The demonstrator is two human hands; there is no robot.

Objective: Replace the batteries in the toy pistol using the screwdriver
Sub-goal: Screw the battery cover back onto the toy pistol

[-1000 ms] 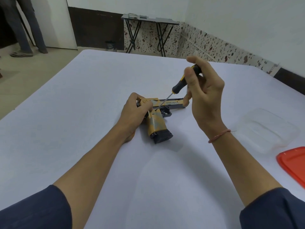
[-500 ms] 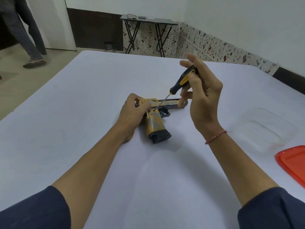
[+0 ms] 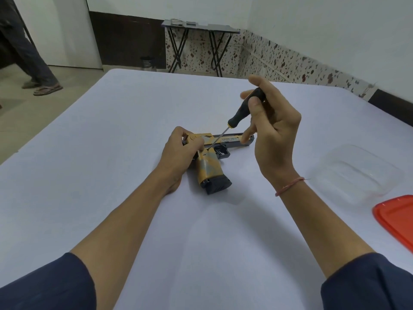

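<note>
A tan and dark grey toy pistol [image 3: 210, 168] lies on its side in the middle of the white table [image 3: 111, 153], barrel pointing right, grip toward me. My left hand [image 3: 181, 151] presses down on its rear end and holds it still. My right hand [image 3: 270, 128] grips the black handle of a screwdriver [image 3: 240, 115] above the barrel. The thin metal shaft slants down to the left, and its tip touches the top of the grip just by my left thumb.
A clear plastic container [image 3: 357, 173] sits on the table to the right, with a red lid [image 3: 395, 218] at the right edge. A folding table [image 3: 199, 30] stands by the far wall. Another person's legs [image 3: 33, 63] are on the floor at far left.
My right hand's fingers have shifted around the screwdriver handle, which has turned so its yellow stripe no longer shows. The tip stays on the grip. The person at far left has stepped along.
</note>
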